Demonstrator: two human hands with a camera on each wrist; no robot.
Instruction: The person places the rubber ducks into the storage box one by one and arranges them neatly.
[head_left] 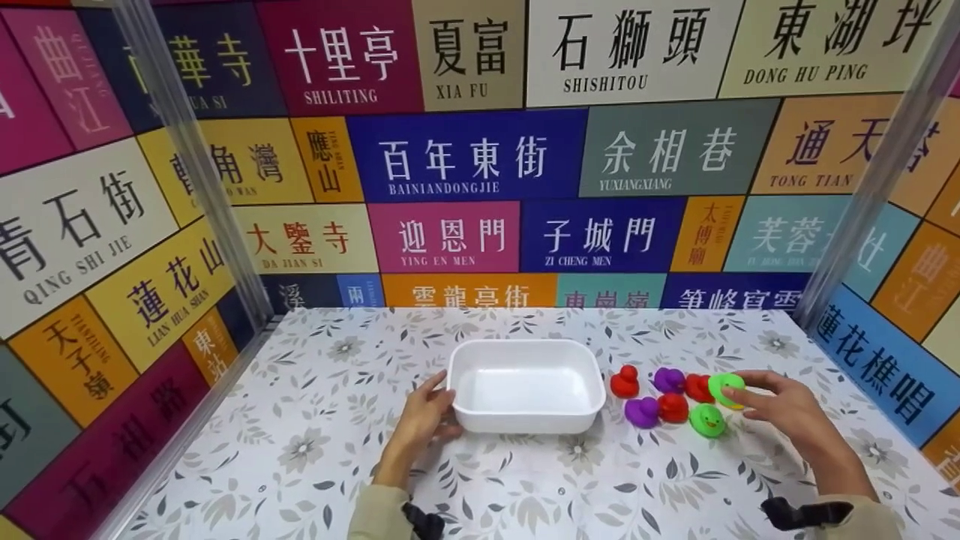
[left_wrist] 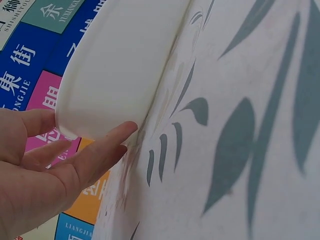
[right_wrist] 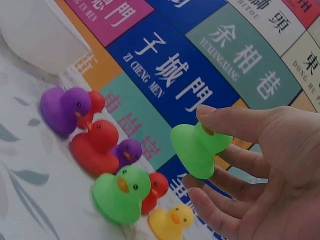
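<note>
A green rubber duck [right_wrist: 195,150] is pinched in my right hand [head_left: 784,405], thumb on its upper side and fingers behind it. In the right wrist view it is raised above the other ducks. My left hand [head_left: 424,412] touches the left side of a white plastic basin [head_left: 525,422], fingers loosely extended by its rim and wall. The basin looks bare inside. Right of it sit several small ducks: a red duck [head_left: 624,384], a purple duck [head_left: 642,414] and another green duck [head_left: 706,421] among them. A yellow duck [right_wrist: 172,223] shows in the right wrist view, mostly hidden in the head view.
A white cloth with a leaf and flower pattern [head_left: 300,450] covers the table. Behind it stands a wall of coloured panels with lettering [head_left: 469,157]. Clear upright posts [head_left: 202,157] rise at the table's back corners.
</note>
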